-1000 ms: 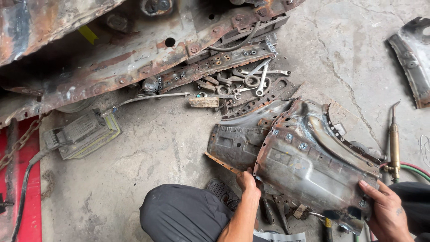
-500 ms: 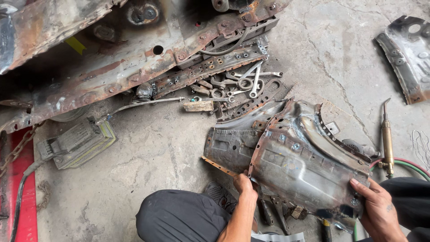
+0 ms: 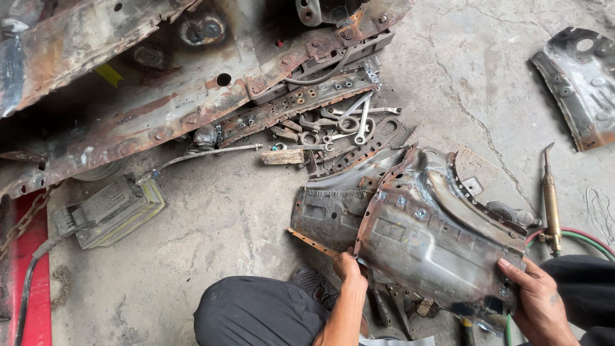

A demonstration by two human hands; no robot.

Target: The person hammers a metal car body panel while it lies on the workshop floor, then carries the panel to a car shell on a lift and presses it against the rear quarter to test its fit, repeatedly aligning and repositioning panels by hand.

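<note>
Head view: left hand (image 3: 349, 268) and right hand (image 3: 535, 296) each grip the rusty panel (image 3: 426, 240) by opposite near edges.

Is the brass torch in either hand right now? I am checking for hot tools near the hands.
No. The torch lies on the concrete floor, while the left hand and right hand grip the rusty metal panel.

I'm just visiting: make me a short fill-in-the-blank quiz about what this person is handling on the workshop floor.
1. Both hands grip the edges of a rusty sheet-metal ____.
2. The left hand holds its near-left corner; the ____ hand holds its near-right corner.
3. A brass welding torch lies on the concrete floor to the panel's ____.
4. Beyond the panel, by the rusted car body, lies a pile of ____.

Missing words: panel; right; right; wrenches
</note>
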